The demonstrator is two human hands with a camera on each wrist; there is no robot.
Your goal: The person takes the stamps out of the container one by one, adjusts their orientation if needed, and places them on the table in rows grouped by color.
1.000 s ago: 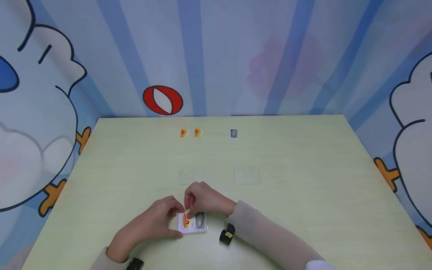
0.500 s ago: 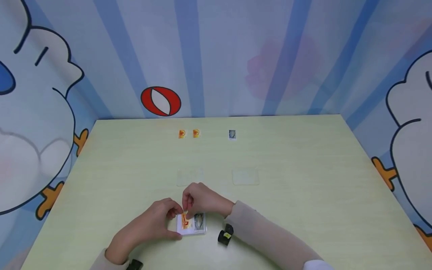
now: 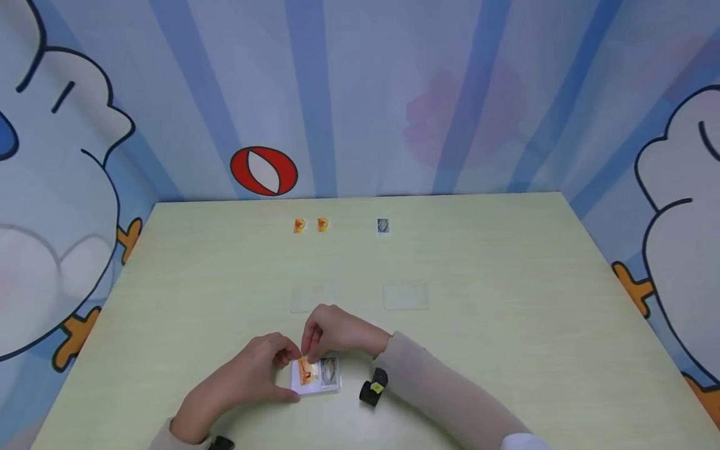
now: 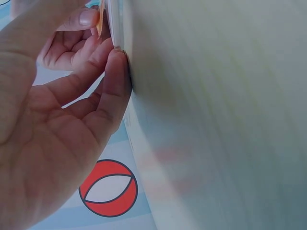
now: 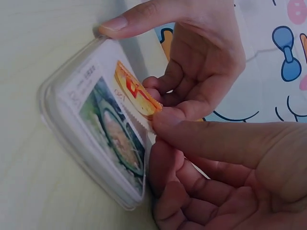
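Note:
A flat clear case with a white inside [image 3: 308,390] lies near the table's front. My left hand [image 3: 250,369] holds it by the left end, thumb on the near corner and fingers at the far edge. On its surface a grey-green stamp [image 5: 112,129] lies flat, its picture an oval shape. Beside that is an orange and yellow stamp [image 5: 134,88] with perforated edges, bent slightly upward. My right hand [image 3: 340,328] reaches over the case and pinches this orange stamp's edge between thumb and finger. In the left wrist view the case [image 4: 114,24] shows edge-on.
Two small orange stamps [image 3: 323,225] and a grey stamp [image 3: 383,226] lie along the back of the pale table [image 3: 506,281]. Two faint transparent rectangles, one at right [image 3: 405,295], lie mid-table. Printed cartoon walls stand behind and at both sides.
The head view has shifted slightly, so the scene sits a little further left and lower. Both hands keep their hold, with hardly any movement relative to the case.

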